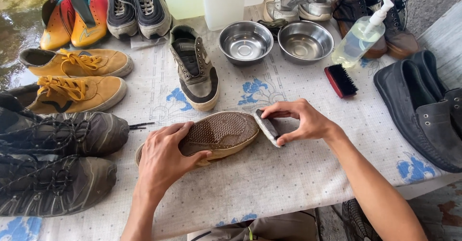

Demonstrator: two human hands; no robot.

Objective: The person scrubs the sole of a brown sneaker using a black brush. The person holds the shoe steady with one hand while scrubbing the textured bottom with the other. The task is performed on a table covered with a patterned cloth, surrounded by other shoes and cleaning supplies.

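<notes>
Outdoor table with a patterned cloth (298, 173), shoes crowded all around the edges. Upturned sneaker (216, 135) lies sole-up in the middle, left hand (161, 161) draped over its heel end, fingers curled round the edge and thumb pinching the side. Right hand (303, 120) grips a small scrub brush (267, 127) by its back, fingers clenched over it, bristles touching the toe end. My worry: the hold is only at the heel, so a hard stroke could spin the shoe toward its mate (196, 68) or the steel bowls (245, 41) just beyond. Wrists are both low, forearms angled inward.
</notes>
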